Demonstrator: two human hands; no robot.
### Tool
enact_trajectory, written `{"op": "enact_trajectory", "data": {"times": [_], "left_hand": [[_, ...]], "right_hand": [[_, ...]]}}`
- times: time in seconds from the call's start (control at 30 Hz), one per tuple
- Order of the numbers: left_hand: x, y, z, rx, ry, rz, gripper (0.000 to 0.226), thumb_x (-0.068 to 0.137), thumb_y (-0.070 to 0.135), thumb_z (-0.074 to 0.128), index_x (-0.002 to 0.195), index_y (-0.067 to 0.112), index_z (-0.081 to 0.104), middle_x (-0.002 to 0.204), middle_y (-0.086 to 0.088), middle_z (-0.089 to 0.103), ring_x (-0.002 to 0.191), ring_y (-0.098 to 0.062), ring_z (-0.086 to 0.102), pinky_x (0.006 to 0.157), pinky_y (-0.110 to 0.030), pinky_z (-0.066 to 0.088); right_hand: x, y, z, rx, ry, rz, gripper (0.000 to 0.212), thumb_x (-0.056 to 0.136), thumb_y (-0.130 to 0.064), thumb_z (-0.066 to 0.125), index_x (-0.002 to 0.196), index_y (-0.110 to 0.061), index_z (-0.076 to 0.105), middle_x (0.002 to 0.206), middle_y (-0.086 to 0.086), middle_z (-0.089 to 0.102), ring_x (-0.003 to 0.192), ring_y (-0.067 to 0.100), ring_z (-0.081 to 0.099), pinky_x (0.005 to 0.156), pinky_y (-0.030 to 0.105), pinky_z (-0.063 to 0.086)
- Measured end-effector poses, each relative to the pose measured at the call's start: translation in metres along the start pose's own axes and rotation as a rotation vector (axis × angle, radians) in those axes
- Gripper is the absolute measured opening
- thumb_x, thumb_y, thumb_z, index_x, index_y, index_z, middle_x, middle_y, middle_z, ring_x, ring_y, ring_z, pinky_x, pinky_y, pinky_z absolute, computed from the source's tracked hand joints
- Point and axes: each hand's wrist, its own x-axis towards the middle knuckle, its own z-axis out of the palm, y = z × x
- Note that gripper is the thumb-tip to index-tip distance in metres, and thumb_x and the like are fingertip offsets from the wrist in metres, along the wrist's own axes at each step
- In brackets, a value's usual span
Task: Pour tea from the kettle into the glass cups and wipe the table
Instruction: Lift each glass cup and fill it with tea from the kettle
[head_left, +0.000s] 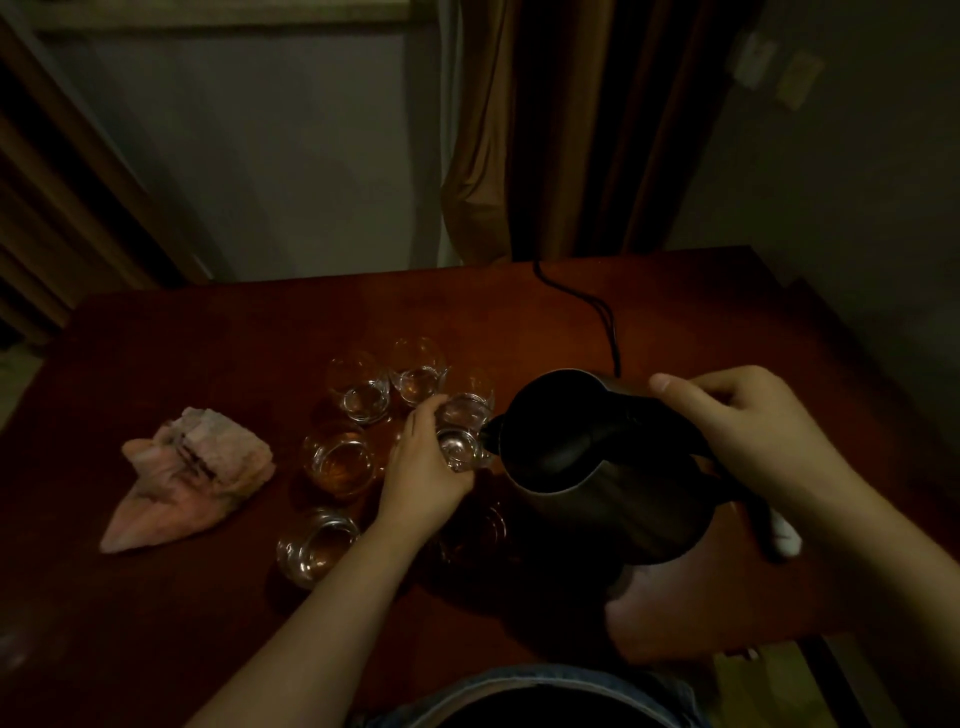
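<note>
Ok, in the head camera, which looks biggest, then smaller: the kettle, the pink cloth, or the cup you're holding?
1. kettle, though it is raised nearer the camera
2. pink cloth
3. held glass cup, partly hidden by the left hand

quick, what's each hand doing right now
Left hand: closed around a glass cup at the kettle's spout.
Right hand: closed on the handle of the tilted black kettle.

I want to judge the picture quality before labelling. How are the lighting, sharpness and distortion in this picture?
Head view: dim, warm light; the kettle is almost a black shape, its spout at the cup held by the left hand; the cups show small glints; the cloth is the brightest thing; the wide lens bends the table edges; detail is soft.
</note>
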Motion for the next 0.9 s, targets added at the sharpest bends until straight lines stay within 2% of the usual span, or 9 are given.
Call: {"op": "enact_trajectory", "data": {"times": [0.03,0.1,0.23,0.3,0.37,0.43,0.57,0.7,0.9], "left_hand": [[0.0,0.0,0.0,-0.001,0.002,-0.003,0.086,0.072,0.008,0.073,0.14,0.03,0.025,0.147,0.002,0.033,0.133,-0.025,0.036,0.102,-0.045,0.043],[0.001,-0.001,0.0,-0.008,0.012,0.015,0.081,0.073,0.011,0.074,0.138,0.028,0.029,0.142,0.003,0.04,0.128,-0.02,0.041,0.1,-0.037,0.043],[0.0,-0.001,-0.002,-0.039,0.003,0.044,0.073,0.074,0.007,0.071,0.133,0.027,0.035,0.122,0.015,0.045,0.112,-0.006,0.046,0.087,-0.021,0.04],[0.001,-0.004,-0.002,-0.046,0.013,0.034,0.073,0.072,0.009,0.072,0.131,0.03,0.036,0.123,0.013,0.05,0.113,-0.011,0.051,0.093,-0.031,0.047],[0.001,-0.005,-0.003,-0.041,0.024,0.022,0.076,0.069,0.013,0.075,0.131,0.031,0.035,0.127,0.008,0.052,0.114,-0.013,0.052,0.096,-0.038,0.048],[0.001,-0.005,-0.004,-0.051,0.027,0.019,0.079,0.068,0.013,0.077,0.133,0.03,0.035,0.131,0.006,0.049,0.118,-0.014,0.05,0.097,-0.035,0.045],[0.0,-0.005,-0.005,-0.036,0.033,0.041,0.081,0.069,0.014,0.077,0.136,0.025,0.033,0.137,0.005,0.045,0.121,-0.011,0.043,0.092,-0.027,0.036],[-0.001,-0.004,-0.005,-0.054,0.024,0.049,0.081,0.07,0.011,0.076,0.137,0.026,0.033,0.137,0.005,0.044,0.117,-0.006,0.042,0.095,-0.029,0.042],[0.0,-0.008,-0.003,-0.09,0.018,0.058,0.078,0.067,0.013,0.077,0.132,0.03,0.036,0.129,0.008,0.051,0.116,-0.011,0.051,0.094,-0.031,0.045]], "right_hand": [[0.0,-0.001,0.0,-0.014,-0.003,0.008,0.05,0.086,-0.045,0.049,0.075,0.0,0.069,0.045,0.007,0.049,0.034,0.006,0.044,0.036,0.013,0.034],[0.0,-0.004,0.001,-0.027,-0.001,0.017,0.053,0.086,-0.044,0.05,0.076,0.004,0.069,0.039,0.0,0.04,0.028,0.006,0.036,0.032,0.012,0.028],[0.001,-0.009,0.003,-0.071,-0.003,0.011,0.056,0.086,-0.047,0.048,0.079,0.005,0.069,0.042,0.002,0.046,0.038,0.012,0.042,0.039,0.019,0.029],[0.002,-0.011,0.002,-0.07,-0.004,0.029,0.056,0.086,-0.048,0.048,0.078,0.003,0.069,0.045,0.004,0.047,0.04,0.015,0.042,0.043,0.023,0.03],[0.002,-0.012,0.002,-0.081,-0.004,0.039,0.055,0.086,-0.05,0.048,0.075,0.0,0.069,0.042,0.001,0.045,0.033,0.008,0.038,0.042,0.023,0.029],[0.002,-0.013,0.002,-0.1,-0.008,0.035,0.055,0.086,-0.05,0.048,0.072,-0.001,0.069,0.04,-0.001,0.044,0.029,0.006,0.036,0.042,0.024,0.029],[0.003,-0.015,0.002,-0.11,-0.013,0.038,0.053,0.085,-0.051,0.048,0.071,-0.004,0.069,0.042,0.002,0.046,0.037,0.013,0.041,0.045,0.028,0.032],[0.004,-0.018,-0.001,-0.119,-0.01,0.024,0.048,0.085,-0.051,0.05,0.061,-0.013,0.065,0.04,-0.001,0.046,0.032,0.007,0.04,0.044,0.026,0.032],[0.006,-0.019,-0.002,-0.122,-0.016,0.008,0.046,0.085,-0.051,0.049,0.069,-0.012,0.068,0.043,0.002,0.049,0.041,0.016,0.046,0.046,0.029,0.034]]}}
